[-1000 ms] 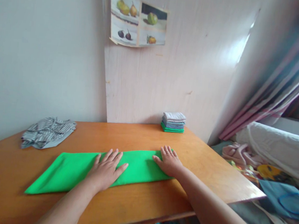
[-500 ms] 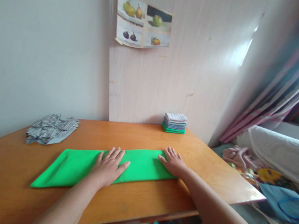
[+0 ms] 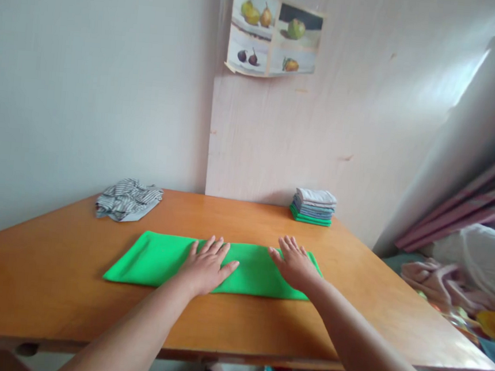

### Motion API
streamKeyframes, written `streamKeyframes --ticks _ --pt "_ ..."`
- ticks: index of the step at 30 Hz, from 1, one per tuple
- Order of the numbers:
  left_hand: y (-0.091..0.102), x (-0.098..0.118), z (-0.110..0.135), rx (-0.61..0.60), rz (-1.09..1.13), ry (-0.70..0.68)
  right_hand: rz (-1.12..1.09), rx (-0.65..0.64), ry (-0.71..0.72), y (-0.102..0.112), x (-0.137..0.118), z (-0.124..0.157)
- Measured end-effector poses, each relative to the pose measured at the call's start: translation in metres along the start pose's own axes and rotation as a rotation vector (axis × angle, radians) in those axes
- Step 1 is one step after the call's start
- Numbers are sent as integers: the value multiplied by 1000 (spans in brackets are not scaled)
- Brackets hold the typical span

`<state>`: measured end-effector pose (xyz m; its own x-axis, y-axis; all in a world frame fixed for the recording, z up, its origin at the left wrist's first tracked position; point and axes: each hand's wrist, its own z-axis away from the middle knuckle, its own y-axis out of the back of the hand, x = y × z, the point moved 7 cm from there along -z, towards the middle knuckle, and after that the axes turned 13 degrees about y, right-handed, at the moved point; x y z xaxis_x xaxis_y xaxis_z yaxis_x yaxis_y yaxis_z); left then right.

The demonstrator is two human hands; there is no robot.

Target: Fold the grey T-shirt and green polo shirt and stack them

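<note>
A bright green cloth (image 3: 249, 269), folded into a long flat strip, lies across the wooden table in front of me. My left hand (image 3: 206, 265) rests palm down near the cloth's middle, its fingers spread. Over the right part of the cloth is my right hand (image 3: 296, 263), also palm down with fingers apart; whether its palm presses on the cloth or hovers just above it I cannot tell. Neither hand grips anything.
At the table's (image 3: 218, 327) back right stands a stack of folded cloths (image 3: 314, 207), white, blue-grey and green. A crumpled striped cloth (image 3: 127, 197) lies at the back left. Beyond the right edge are a pink cloth (image 3: 434, 280) and other soft items. Fruit pictures (image 3: 274, 38) hang on the wall.
The view has turned left, so everything sits further right in the picture. My right hand has shifted slightly inward from the cloth's right end; my left hand stays on the cloth.
</note>
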<state>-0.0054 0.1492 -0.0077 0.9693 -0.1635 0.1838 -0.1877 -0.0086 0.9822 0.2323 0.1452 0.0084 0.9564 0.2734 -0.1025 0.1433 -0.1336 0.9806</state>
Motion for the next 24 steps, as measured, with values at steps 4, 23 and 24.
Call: streamKeyframes --ticks 4,23,24 --pt "1 0 2 23 12 -5 -95 40 244 1 -68 -21" --pt "3 -16 -2 53 154 -51 23 51 412 -48 -98 -23" --pt "6 -22 -2 80 154 -41 24 43 410 -49 -98 -23"
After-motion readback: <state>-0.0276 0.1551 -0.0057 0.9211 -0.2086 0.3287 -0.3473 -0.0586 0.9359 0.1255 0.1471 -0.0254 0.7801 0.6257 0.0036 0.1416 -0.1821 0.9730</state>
